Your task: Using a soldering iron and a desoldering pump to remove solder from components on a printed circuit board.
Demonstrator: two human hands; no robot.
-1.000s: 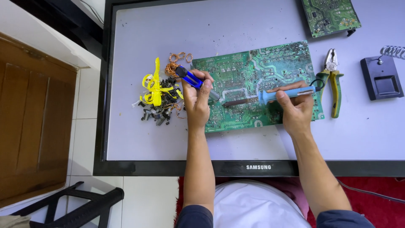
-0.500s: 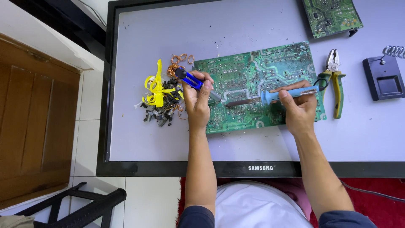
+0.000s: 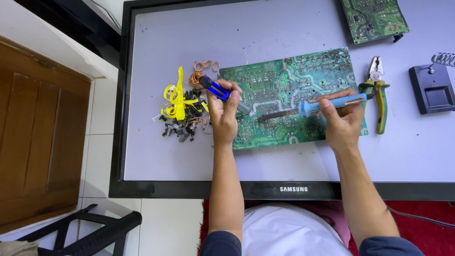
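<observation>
Head-camera view, looking straight down: a person in a white shirt and dark sleeves works over a large green circuit board (image 3: 289, 95) lying solder side up on the pale screen of a flat television (image 3: 189, 52) that serves as the bench. The right hand (image 3: 342, 119) is closed around the light blue handle of a soldering iron (image 3: 313, 106), whose dark shaft runs leftward and low across the board, its tip resting near the board's middle. The left hand (image 3: 224, 113) has its grip wrapped on a blue desoldering pump (image 3: 219, 91), thumb and fingers curled about the barrel; the pump's black plunger knob sticks out past the board's left edge, while its grey nozzle points down onto the board, just beside the iron's tip. Left of that hand lies a heap of small dark removed components (image 3: 181, 127), mixed with loops of yellow tape (image 3: 176, 97) and a few coils of copper wire (image 3: 203, 70). Just off the board's right edge, a pair of pliers with green and yellow handles (image 3: 378, 92) lies lengthwise on the screen, close to the iron's rear end. Farther right sits a black soldering iron stand (image 3: 431, 87) with a metal spring holder. A second, smaller green circuit board (image 3: 374, 18) rests at the upper right corner. Beyond the television's black frame, a brown wooden door panel (image 3: 38, 142) and white floor tiles show at left.
</observation>
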